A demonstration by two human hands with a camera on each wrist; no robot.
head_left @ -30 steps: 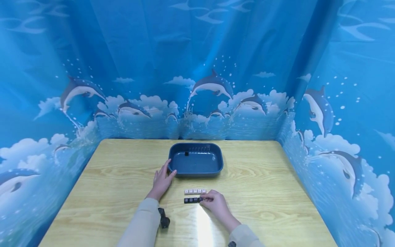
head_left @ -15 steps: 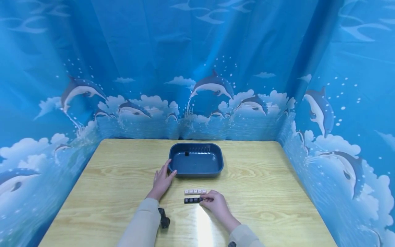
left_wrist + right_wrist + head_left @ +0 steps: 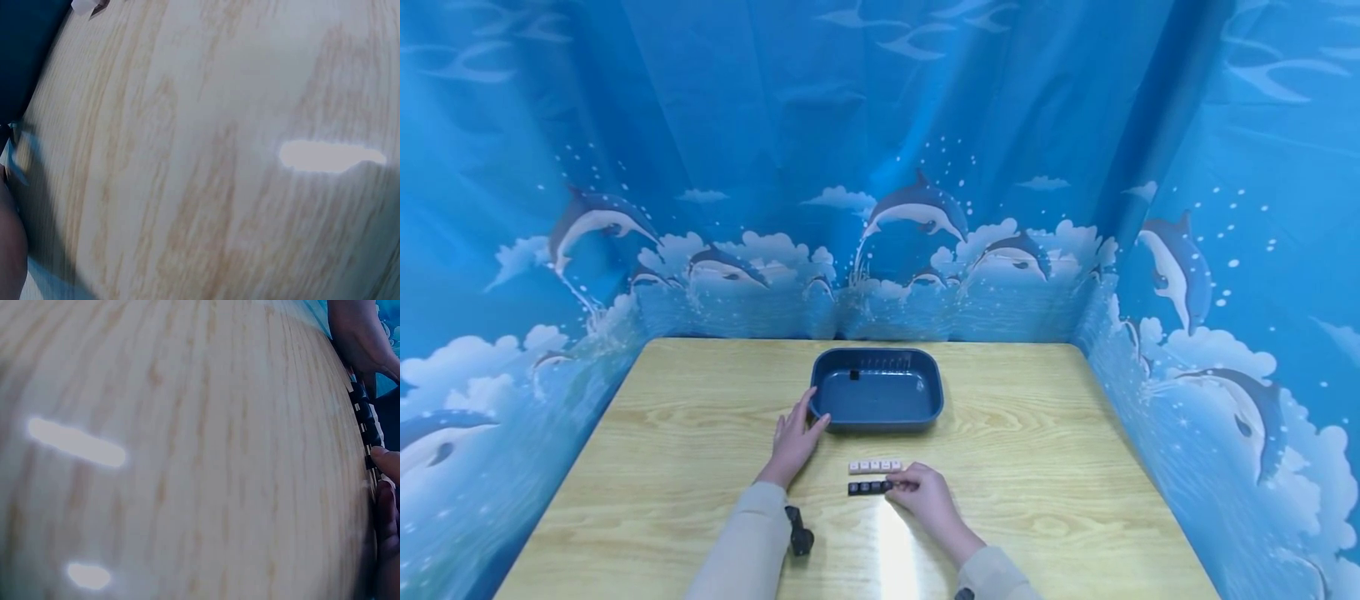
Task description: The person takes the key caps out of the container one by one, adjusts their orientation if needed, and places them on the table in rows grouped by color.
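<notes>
My left hand [image 3: 793, 443] rests at the front left corner of a blue plastic basin [image 3: 942, 404], fingers along the left rim and thumb at the front edge. A small black cube-like piece [image 3: 854, 375] lies inside the basin. In front of it stands a row of white keycaps [image 3: 875, 467] with dark marks. Nearer to me lies a parallel row of black keycaps [image 3: 864, 487]. My right hand [image 3: 925, 493] pinches the black keycap at the right end of this row between thumb and forefinger. In the right wrist view, the thumb [image 3: 387, 461] presses at the black row's end.
All of this is on a light wood-grain table [image 3: 1037, 467]. A blue curtain [image 3: 790, 167] with dolphins surrounds the table's back and sides. A black wrist device [image 3: 800, 533] sits at the left sleeve. Bright lamp glare [image 3: 895, 542] shows on the tabletop.
</notes>
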